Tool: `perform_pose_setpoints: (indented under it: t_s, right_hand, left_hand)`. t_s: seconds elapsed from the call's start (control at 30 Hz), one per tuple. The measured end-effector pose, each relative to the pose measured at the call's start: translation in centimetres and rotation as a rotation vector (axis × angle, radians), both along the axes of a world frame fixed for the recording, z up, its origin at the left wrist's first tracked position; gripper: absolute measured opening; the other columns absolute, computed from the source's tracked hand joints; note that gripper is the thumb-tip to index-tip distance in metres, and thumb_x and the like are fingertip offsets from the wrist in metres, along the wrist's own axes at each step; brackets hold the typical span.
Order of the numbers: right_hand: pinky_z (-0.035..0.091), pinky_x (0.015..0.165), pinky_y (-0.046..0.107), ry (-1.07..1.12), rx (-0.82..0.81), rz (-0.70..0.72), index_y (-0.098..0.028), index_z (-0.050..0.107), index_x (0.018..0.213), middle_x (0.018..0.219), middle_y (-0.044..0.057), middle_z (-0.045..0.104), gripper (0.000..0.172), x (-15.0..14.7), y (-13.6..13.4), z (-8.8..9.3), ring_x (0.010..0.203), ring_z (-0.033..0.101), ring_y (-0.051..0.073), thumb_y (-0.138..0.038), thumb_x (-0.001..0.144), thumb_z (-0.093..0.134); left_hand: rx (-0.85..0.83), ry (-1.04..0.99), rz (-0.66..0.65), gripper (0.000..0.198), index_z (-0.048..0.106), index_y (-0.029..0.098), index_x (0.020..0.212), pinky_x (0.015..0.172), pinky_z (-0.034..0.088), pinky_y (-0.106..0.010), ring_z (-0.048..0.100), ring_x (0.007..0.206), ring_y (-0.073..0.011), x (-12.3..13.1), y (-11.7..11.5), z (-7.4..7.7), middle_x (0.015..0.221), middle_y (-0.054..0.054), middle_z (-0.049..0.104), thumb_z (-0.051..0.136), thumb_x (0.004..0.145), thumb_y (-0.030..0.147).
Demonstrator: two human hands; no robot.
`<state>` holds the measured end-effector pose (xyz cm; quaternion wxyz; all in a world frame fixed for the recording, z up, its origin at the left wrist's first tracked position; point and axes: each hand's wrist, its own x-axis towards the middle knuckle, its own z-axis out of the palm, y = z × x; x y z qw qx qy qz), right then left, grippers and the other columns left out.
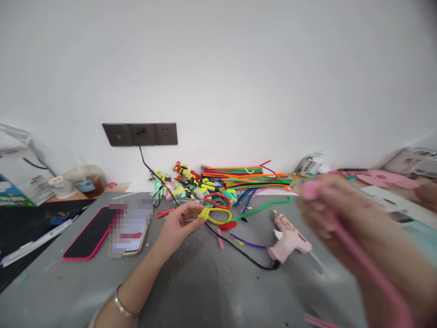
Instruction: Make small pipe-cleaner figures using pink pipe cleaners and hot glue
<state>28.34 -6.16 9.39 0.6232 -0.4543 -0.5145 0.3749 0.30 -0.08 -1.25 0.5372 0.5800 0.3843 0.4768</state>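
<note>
My left hand (182,221), with a silver bangle at the wrist, pinches the wrapped end of a yellow pipe cleaner loop (225,216) above the grey mat. At the right, close to the camera and smeared by motion, my right hand (327,223) is closed on a pink pipe cleaner (367,257). A pink lump (311,188) shows at its fingertips. Between the hands lies a pink glue gun (290,239), its black cord running left. Red-handled scissors (218,196) rest behind the yellow loop, beside a green pipe cleaner (262,209).
Two phones (90,234) (133,232) lie on the left. Bundled pipe cleaners (246,176) and small colourful figures (186,175) are by the wall below the sockets (139,134). A drink cup (90,182) stands back left. Another person's hand (426,196) shows at the right edge.
</note>
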Motion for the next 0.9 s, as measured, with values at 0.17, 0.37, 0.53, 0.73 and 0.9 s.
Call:
perform_pose_setpoints:
  t_s: [0.17,0.37,0.53,0.73,0.9]
  right_hand:
    - [0.028,0.036,0.022,0.224,-0.271,0.268,-0.024,0.06,0.078,0.052,-0.005,0.055,0.039,-6.4,0.4,-5.8,0.037,0.039,0.008,-0.054,0.067,0.083]
    - [0.035,0.043,0.023,0.212,-0.21,0.213,-0.021,0.063,0.076,0.055,-0.003,0.061,0.036,-8.4,1.1,-8.0,0.044,0.048,0.01,-0.05,0.07,0.083]
    - [0.037,0.041,0.023,0.242,-0.197,0.236,-0.022,0.064,0.075,0.055,-0.003,0.06,0.036,-9.0,1.7,-8.9,0.043,0.046,0.011,-0.052,0.069,0.082]
    - [0.041,0.045,0.023,0.211,-0.237,0.283,-0.022,0.065,0.078,0.058,-0.002,0.062,0.034,-9.5,1.8,-9.1,0.046,0.049,0.011,-0.051,0.071,0.082]
    - [0.039,0.044,0.022,0.194,-0.205,0.253,-0.021,0.065,0.076,0.056,-0.002,0.061,0.037,-10.0,1.7,-8.6,0.049,0.05,0.012,-0.053,0.069,0.082]
  left_hand:
    - [0.003,0.007,-0.008,0.043,0.072,0.017,0.105,0.083,0.058,-0.035,0.068,0.098,-0.0246,-0.1,0.0,-0.3,0.105,-0.011,0.074,0.083,0.072,0.042]
    - [0.039,0.065,-0.021,0.027,0.073,0.017,0.094,0.084,0.058,-0.034,0.07,0.095,-0.0237,0.1,-0.3,-0.1,0.099,-0.009,0.075,0.081,0.073,0.031]
    - [0.059,0.099,-0.05,0.022,0.073,0.017,0.092,0.081,0.058,-0.033,0.071,0.092,-0.0238,0.3,-0.6,0.2,0.095,-0.009,0.076,0.079,0.074,0.029]
    - [0.056,0.087,-0.08,0.02,0.073,0.017,0.089,0.078,0.058,-0.032,0.07,0.089,-0.0229,0.3,-0.6,0.2,0.094,-0.009,0.076,0.078,0.075,0.03]
    - [0.067,0.092,-0.078,0.016,0.072,0.017,0.09,0.075,0.058,-0.03,0.07,0.088,-0.0215,0.4,-0.7,0.4,0.094,-0.008,0.076,0.074,0.076,0.024]
